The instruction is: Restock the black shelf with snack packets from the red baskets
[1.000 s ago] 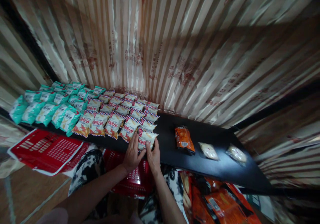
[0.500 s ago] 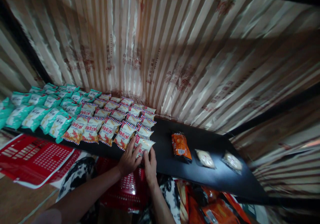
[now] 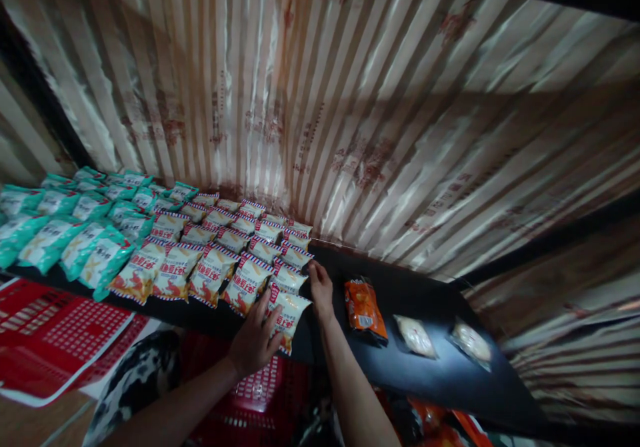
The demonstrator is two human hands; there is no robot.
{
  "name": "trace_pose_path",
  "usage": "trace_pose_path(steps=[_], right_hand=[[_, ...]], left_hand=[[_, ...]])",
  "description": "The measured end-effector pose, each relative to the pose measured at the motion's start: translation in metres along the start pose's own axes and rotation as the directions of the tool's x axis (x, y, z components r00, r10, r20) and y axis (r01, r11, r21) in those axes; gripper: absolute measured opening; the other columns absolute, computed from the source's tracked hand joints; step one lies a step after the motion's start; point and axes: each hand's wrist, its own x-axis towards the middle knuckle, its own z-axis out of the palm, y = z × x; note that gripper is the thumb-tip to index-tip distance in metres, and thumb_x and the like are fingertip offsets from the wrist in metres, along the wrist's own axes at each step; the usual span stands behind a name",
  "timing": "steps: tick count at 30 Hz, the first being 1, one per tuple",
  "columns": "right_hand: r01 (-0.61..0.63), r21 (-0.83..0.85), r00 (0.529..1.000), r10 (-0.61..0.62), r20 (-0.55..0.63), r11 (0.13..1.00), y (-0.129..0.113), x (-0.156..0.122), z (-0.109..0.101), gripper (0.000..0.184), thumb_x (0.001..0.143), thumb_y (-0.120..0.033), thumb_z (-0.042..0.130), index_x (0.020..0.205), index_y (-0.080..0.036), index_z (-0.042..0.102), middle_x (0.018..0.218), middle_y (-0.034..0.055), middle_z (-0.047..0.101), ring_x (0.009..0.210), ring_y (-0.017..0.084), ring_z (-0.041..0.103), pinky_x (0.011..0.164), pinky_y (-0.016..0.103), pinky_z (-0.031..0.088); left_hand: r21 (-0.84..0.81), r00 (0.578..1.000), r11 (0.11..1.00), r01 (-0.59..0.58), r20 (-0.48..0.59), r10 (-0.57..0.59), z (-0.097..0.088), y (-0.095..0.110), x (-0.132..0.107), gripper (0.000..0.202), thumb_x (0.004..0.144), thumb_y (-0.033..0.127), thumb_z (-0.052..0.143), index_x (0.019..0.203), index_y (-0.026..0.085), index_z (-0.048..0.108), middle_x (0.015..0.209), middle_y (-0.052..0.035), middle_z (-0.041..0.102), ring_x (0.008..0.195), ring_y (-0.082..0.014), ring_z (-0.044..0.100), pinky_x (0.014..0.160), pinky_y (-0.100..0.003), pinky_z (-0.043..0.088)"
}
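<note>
My left hand (image 3: 255, 337) lies with stretched fingers against the left side of the front right snack bag (image 3: 289, 315), a cream bag with red lettering and a striped top edge. My right hand (image 3: 321, 288) is beside the right end of the rows, its fingers curled together at the corner of a similar snack bag (image 3: 296, 256) further back. Whether the fingertips grip that corner firmly is hard to see. Several matching bags (image 3: 205, 270) lean in overlapping rows to the left.
Teal snack bags (image 3: 103, 257) fill the left end of the black shelf (image 3: 400, 274). To the right lie an orange bag (image 3: 365, 307) and two clear packs with pale contents (image 3: 416, 336). Red baskets (image 3: 60, 334) stand below the shelf, and striped curtain-like sheeting (image 3: 280, 100) hangs behind.
My right hand has left the front bag and moved up and right to the rows' right edge. My left hand stays by the front bag, now showing more fully. The view has shifted slightly.
</note>
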Motion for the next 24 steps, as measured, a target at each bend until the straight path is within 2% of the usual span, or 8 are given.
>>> trace_pose_path(steps=[4, 7, 13, 18, 24], right_hand=[[-0.056, 0.013, 0.998, 0.055, 0.043, 0.998, 0.007, 0.033, 0.011, 0.041, 0.064, -0.044, 0.06, 0.094, -0.016, 0.066, 0.085, 0.0052, 0.07, 0.069, 0.017, 0.062, 0.063, 0.027, 0.048], [-0.027, 0.021, 0.998, 0.026, 0.052, 0.999, 0.012, 0.05, 0.016, 0.039, 0.063, -0.038, 0.061, 0.094, -0.016, 0.067, 0.081, 0.0046, 0.07, 0.065, 0.016, 0.062, 0.06, 0.026, 0.049], [0.114, -0.177, 0.993, -0.111, 0.027, 0.978, 0.025, 0.075, 0.017, 0.034, 0.068, -0.036, 0.057, 0.096, -0.019, 0.067, 0.081, 0.0045, 0.071, 0.073, 0.019, 0.065, 0.066, 0.031, 0.052], [0.117, -0.249, 0.992, -0.104, 0.065, 0.961, 0.03, 0.09, 0.02, 0.032, 0.068, -0.032, 0.058, 0.095, -0.018, 0.068, 0.08, 0.0054, 0.071, 0.075, 0.02, 0.066, 0.07, 0.032, 0.052], [0.098, -0.369, 0.994, -0.075, 0.077, 0.924, 0.027, 0.099, 0.021, 0.024, 0.066, -0.031, 0.059, 0.083, -0.017, 0.069, 0.076, 0.007, 0.07, 0.072, 0.021, 0.065, 0.071, 0.032, 0.05]], left_hand=[[0.008, 1.0, 1.0, 0.0, -0.01, 0.0, -0.002, 0.001, 0.001, 0.051, 0.083, 0.014, 0.048, 0.131, 0.01, 0.031, 0.149, -0.0222, 0.003, 0.136, -0.034, 0.016, 0.098, -0.046, 0.038], [0.021, 1.0, 1.0, -0.002, -0.007, 0.002, -0.001, 0.001, 0.001, 0.051, 0.083, 0.014, 0.048, 0.13, 0.01, 0.031, 0.149, -0.0216, 0.004, 0.136, -0.0337, 0.016, 0.098, -0.045, 0.038], [0.049, 1.0, 0.999, 0.003, 0.008, -0.003, 0.003, 0.0, 0.0, 0.053, 0.083, 0.015, 0.046, 0.133, 0.01, 0.028, 0.149, -0.0216, 0.004, 0.135, -0.0344, 0.017, 0.096, -0.045, 0.041], [0.07, 1.0, 0.997, -0.017, -0.005, 0.017, 0.002, 0.001, 0.002, 0.058, 0.083, 0.014, 0.046, 0.137, 0.009, 0.022, 0.149, -0.0227, 0.003, 0.135, -0.0352, 0.017, 0.096, -0.047, 0.041], [0.091, 1.0, 0.996, -0.021, -0.003, 0.022, 0.004, 0.0, 0.001, 0.064, 0.084, 0.015, 0.046, 0.14, 0.01, 0.017, 0.149, -0.0232, 0.001, 0.135, -0.036, 0.017, 0.095, -0.046, 0.042]])
